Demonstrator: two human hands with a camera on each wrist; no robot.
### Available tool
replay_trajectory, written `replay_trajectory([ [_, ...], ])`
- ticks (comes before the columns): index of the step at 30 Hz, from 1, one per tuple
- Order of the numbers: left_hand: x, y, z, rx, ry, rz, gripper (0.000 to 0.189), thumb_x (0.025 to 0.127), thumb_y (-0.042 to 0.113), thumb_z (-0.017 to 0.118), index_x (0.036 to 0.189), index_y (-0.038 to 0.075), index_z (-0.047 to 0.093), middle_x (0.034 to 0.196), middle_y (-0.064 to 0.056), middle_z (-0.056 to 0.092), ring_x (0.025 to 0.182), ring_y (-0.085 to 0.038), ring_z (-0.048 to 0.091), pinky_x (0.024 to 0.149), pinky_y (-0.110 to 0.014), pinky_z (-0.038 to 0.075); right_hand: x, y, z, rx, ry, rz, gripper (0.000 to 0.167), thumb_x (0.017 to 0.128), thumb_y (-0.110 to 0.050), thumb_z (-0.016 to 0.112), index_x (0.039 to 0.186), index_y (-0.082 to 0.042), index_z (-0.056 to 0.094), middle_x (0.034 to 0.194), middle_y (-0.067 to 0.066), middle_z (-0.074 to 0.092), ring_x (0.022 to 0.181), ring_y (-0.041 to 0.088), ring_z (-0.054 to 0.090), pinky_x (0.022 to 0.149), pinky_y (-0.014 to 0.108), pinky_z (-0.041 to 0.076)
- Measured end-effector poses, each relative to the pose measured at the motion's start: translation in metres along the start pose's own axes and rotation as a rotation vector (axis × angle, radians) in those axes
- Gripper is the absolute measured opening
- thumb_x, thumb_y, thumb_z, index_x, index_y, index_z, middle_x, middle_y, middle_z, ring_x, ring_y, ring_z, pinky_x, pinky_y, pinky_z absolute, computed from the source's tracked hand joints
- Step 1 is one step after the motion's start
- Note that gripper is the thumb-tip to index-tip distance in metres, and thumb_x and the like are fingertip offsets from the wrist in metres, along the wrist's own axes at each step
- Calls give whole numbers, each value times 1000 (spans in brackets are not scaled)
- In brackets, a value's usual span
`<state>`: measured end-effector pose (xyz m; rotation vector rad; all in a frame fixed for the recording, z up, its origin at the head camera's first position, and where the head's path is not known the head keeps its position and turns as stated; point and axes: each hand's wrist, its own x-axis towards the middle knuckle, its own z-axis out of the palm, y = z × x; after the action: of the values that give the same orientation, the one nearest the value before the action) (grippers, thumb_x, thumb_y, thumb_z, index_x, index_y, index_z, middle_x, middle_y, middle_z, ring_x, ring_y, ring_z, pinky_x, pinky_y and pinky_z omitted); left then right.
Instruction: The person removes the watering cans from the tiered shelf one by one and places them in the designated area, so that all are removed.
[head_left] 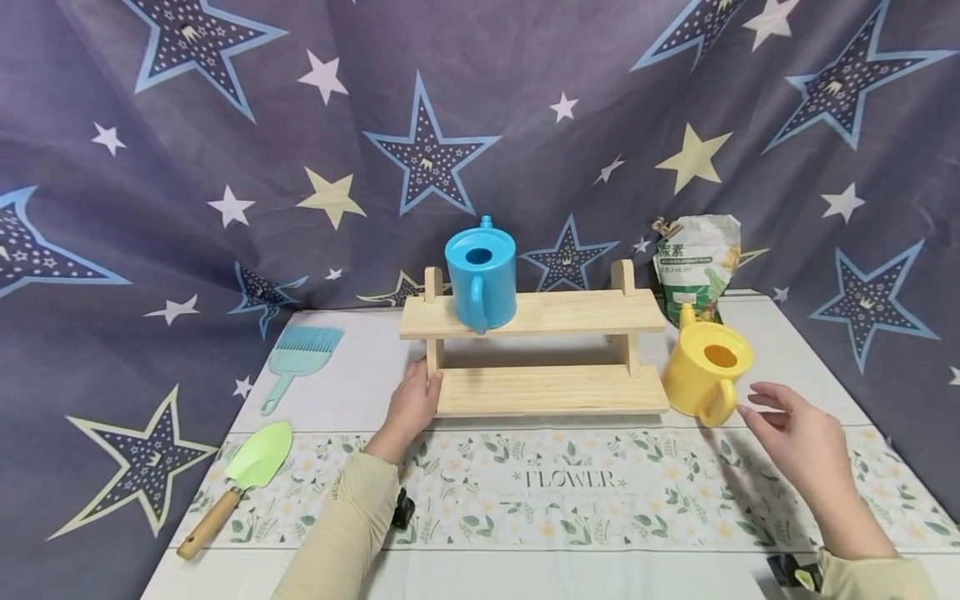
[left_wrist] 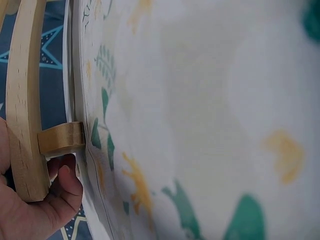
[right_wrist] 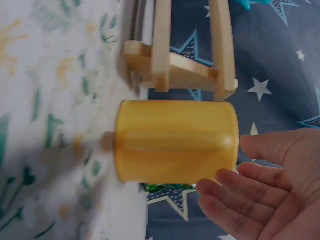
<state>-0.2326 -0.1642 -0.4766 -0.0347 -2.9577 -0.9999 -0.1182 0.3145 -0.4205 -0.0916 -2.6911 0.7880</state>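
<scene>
A two-tier wooden shelf (head_left: 551, 392) stands at the back of the table. My left hand (head_left: 415, 398) grips the left end of its lower board (left_wrist: 27, 125), thumb on one side and fingers curled behind. On the upper board sits a blue watering can (head_left: 483, 279), upright, its handle facing me. Right of the shelf stands a yellow watering can (head_left: 705, 367), also upright. My right hand (head_left: 806, 437) hovers beside its handle, fingers loosely bent and holding nothing. In the right wrist view, the fingertips lie close to the can's body (right_wrist: 175, 142); whether they touch cannot be told.
Behind the yellow can leans a white and green bag (head_left: 697, 262) with a clip on top. To the left lie a teal hand brush (head_left: 300, 354) and a green trowel (head_left: 258, 457) with a wooden handle. A star-patterned curtain (head_left: 525, 125) hangs behind the table.
</scene>
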Motion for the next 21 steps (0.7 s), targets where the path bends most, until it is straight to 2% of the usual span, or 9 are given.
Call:
replay_trajectory([
  [5,0,-1,0,-9,-6,-8,51,106,30,37,149,2,33,137,-18,44,127,-35,48,107,-50,40,4,-14,-5,20,30,-14,37,93,-18,67,123,3,60,112,27,66,89,45,67,66,55,56],
  [9,-1,-1,1,-14,-8,-15,51,106,30,36,149,3,33,138,-17,44,128,-34,47,107,-50,39,8,-26,-7,56,44,-37,35,92,-18,69,120,2,63,109,26,67,88,44,68,60,34,58],
  [12,-2,-1,1,-14,-7,-16,51,106,30,36,149,3,32,138,-17,44,127,-34,47,107,-50,40,10,-34,-7,81,59,-62,31,91,-16,70,116,1,65,106,25,68,85,41,69,56,12,51],
  [13,-2,-1,1,-12,-6,-13,51,106,30,36,149,3,33,138,-17,44,127,-34,48,107,-50,40,12,-36,-6,95,63,-71,29,91,-14,71,115,1,65,106,25,68,84,40,69,56,9,49],
  [14,-2,-1,1,-10,-4,-11,51,106,30,37,149,3,33,138,-17,44,127,-34,48,107,-49,40,13,-38,-5,103,66,-76,28,91,-14,71,114,1,66,105,24,69,82,33,71,57,6,47],
  [17,-1,-1,1,-3,1,-5,51,106,30,37,149,2,32,137,-17,44,126,-34,48,107,-49,40,17,-47,-2,118,78,-97,25,90,-13,71,112,-1,67,105,21,70,80,23,70,60,1,43],
  [20,0,-1,1,2,4,-6,51,106,31,37,148,2,33,136,-17,44,125,-34,49,106,-49,41,21,-56,2,147,79,-120,26,90,-13,71,113,-1,67,106,21,70,81,25,71,62,0,43],
  [21,0,-1,1,0,6,-3,51,106,30,37,148,2,33,136,-17,44,125,-34,49,106,-49,41,22,-59,3,158,74,-129,27,91,-13,71,114,0,67,106,21,69,83,31,71,62,0,42],
])
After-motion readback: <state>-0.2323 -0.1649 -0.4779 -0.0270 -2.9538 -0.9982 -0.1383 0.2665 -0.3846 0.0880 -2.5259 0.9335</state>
